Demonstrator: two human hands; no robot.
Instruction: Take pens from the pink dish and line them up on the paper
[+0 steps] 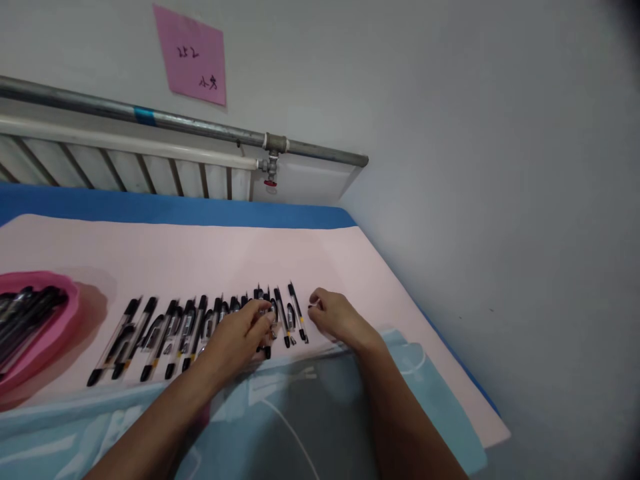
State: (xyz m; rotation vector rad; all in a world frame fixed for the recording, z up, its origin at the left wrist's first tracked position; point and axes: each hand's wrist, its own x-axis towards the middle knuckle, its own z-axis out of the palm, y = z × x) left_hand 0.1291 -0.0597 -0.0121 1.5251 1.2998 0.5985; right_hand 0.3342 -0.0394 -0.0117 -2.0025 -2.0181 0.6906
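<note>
"why are the pens [201, 309] lined up side by side?"

"perhaps so each stays easy to reach, on the pink tabletop [280, 253]."

"and what's gripped?"

"i can't tell, the contacts are too small: left hand [245, 327] bent over the row, right hand [337, 320] curled just beside its end."

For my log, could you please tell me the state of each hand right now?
Left hand: curled over the pens; grip cannot be told.
Right hand: partly curled, dark bit at its tip; hold unclear.
</note>
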